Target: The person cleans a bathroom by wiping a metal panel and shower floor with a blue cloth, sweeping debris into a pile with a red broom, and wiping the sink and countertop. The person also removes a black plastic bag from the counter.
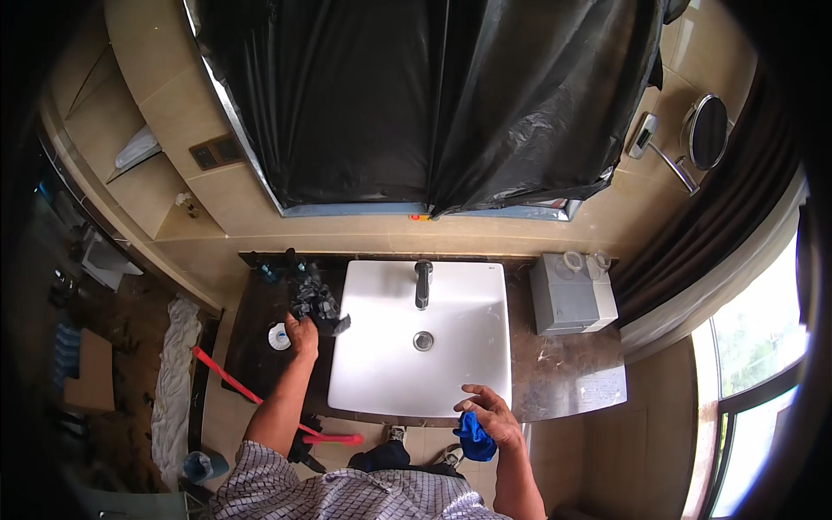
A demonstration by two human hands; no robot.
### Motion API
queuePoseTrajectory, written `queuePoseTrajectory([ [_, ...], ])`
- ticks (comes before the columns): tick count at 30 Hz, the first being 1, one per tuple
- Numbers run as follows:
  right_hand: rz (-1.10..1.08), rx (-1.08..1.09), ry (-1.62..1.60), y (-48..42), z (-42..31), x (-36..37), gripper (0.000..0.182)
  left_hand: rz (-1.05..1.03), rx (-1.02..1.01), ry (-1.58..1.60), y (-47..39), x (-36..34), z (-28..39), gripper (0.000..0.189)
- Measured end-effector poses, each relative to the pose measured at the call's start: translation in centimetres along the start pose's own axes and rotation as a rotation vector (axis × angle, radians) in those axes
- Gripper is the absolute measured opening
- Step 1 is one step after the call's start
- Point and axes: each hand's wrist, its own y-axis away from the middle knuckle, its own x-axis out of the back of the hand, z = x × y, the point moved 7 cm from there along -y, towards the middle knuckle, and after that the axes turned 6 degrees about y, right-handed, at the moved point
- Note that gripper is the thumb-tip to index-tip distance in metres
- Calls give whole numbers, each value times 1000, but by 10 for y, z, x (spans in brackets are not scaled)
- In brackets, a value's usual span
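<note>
My left hand [303, 335] is at a crumpled black plastic bag [316, 303] on the dark stone counter [250, 364], left of the white washbasin [374, 364]. The bag hides its fingertips, so its grip cannot be made out. Beside that hand lies a small round white object [279, 336] with a blue centre. A bunched blue cloth [475, 439] is held in my right hand [489, 413], near the basin's front right corner. Thumb and forefinger of this hand are apart. At the back of the basin stands a dark metal tap [423, 285], behind the drain [423, 340].
A grey box [565, 296] with glass jars [572, 262] on top stands at the counter's right. Black plastic sheeting [364, 104] covers the wall mirror. A red tube-like thing [227, 377] leans by the left front edge. A bin [205, 465] stands on the floor.
</note>
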Motion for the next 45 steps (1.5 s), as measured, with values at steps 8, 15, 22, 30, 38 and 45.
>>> queuePoseTrajectory([
  [8, 372, -11, -176, 15, 34, 22, 43, -231, 541, -206, -25, -90, -47, 79],
  [15, 525, 25, -298, 34, 39, 17, 39, -423, 529, -82, -61, -144, -125, 64],
  [22, 568, 65, -336, 34, 44, 5, 38, -309, 251, -211, -82, -140, -150, 21],
  [30, 525, 52, -319, 26, 36, 2, 43, -328, 163, -639, -73, -95, -114, 24],
  [38, 340, 135, -301, 7, 20, -12, 43, -98, 121, -213, -58, -29, -84, 24],
  [45, -132, -33, 10, -57, -25, -113, 40, -55, 341, 303, 31, 3, 18, 23],
])
